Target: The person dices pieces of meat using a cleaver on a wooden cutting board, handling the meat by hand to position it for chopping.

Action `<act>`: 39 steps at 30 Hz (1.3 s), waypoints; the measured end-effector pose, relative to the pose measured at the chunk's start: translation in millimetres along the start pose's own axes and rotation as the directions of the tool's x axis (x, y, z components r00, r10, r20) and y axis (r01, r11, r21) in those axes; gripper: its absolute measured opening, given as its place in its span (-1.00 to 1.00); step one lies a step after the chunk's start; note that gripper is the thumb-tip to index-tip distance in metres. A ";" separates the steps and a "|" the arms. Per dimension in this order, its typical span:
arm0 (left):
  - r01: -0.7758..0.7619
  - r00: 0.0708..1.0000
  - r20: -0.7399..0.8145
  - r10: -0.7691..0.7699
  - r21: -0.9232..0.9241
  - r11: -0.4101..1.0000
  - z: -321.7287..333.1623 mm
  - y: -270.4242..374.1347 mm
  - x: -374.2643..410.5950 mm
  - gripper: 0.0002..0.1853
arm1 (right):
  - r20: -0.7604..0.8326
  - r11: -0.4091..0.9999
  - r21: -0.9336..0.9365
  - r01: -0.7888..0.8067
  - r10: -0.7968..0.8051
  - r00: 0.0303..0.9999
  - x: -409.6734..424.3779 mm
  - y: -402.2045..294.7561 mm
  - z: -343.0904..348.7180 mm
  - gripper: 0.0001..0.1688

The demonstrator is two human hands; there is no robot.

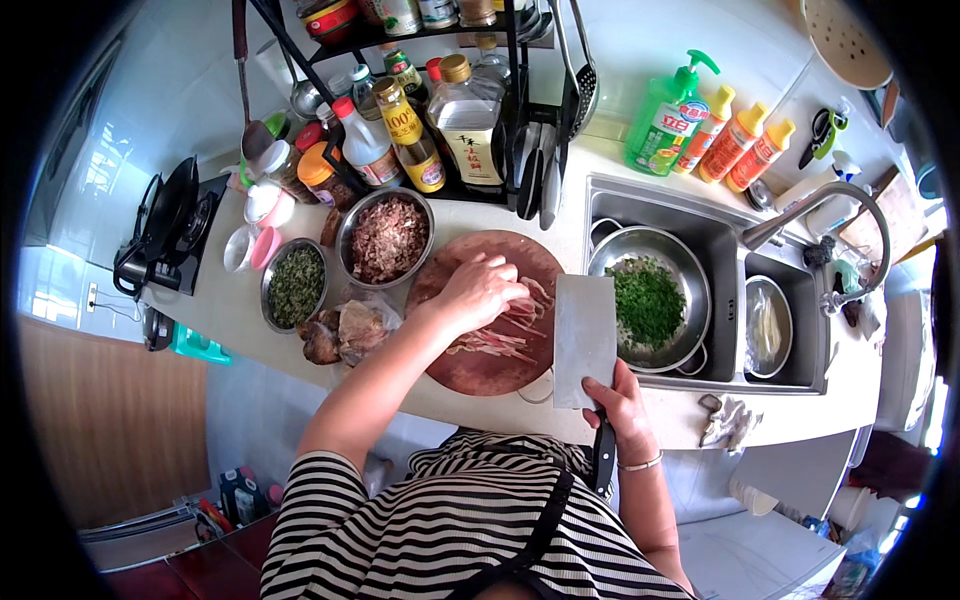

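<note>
My left hand point(484, 294) is over the round cutting board point(480, 379), its bent fingers touching thin strips of raw meat point(491, 345). Whether the fingers grip the strips is hidden under the hand. More meat slices point(534, 300) lie just right of the fingers. My right hand point(624, 409) holds a cleaver point(583, 337) by its black handle, in front of the board's right edge. The broad blade points away from me, apart from the meat. Left of the board are a metal bowl of minced meat point(388, 238) and one of chopped greens point(296, 285).
Dark brown chunks of food point(356, 334) lie left of my forearm. A black rack point(480, 193) with bottles stands behind the board. In the steel sink point(720, 300), a pot point(694, 262) holds chopped green herbs point(649, 304). The curved faucet point(814, 193) arches over the sink's right side.
</note>
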State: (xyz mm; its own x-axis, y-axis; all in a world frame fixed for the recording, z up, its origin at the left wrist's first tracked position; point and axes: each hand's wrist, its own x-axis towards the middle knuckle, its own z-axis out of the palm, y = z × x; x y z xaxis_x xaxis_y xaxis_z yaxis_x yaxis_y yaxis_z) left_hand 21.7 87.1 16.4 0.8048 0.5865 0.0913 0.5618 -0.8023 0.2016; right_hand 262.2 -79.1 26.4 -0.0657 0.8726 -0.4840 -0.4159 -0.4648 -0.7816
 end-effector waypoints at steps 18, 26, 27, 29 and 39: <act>0.149 0.865 -0.411 -0.289 -0.339 0.929 -39.4 18.1 -83.2 -0.76 | 0.399 0.557 -0.687 0.466 -0.246 0.883 1.3 -11.0 -9.1 -0.72; 0.253 0.842 -0.421 -0.336 -0.242 0.937 -47.7 26.1 -149.6 -0.75 | 0.675 -0.283 -0.690 0.666 0.081 0.734 8.5 -32.5 33.8 -0.65; 0.253 0.851 -0.410 -0.328 -0.227 0.940 -46.3 29.2 -153.7 -0.76 | 0.678 -0.319 -0.672 0.668 0.098 0.729 12.4 -37.5 37.9 -0.62; 0.229 0.860 -0.408 -0.306 -0.228 0.946 -39.6 35.2 -150.4 -0.76 | 0.678 -0.375 -0.657 0.654 0.086 0.730 22.7 -41.6 38.9 -0.63; 0.198 0.835 -0.499 -0.233 -0.123 0.973 41.3 66.2 -90.1 -0.76 | 0.582 -0.358 -0.765 0.535 -0.026 0.813 38.7 -48.3 39.6 -0.75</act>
State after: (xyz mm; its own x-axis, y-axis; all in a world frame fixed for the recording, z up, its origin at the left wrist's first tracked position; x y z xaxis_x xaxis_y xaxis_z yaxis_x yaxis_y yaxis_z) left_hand -5.7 -23.5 -18.8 0.4454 0.7318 0.5159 0.6821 -0.6506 0.3340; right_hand 243.8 -17.0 61.0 -0.5699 0.8090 -0.1440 0.8075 0.5189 -0.2805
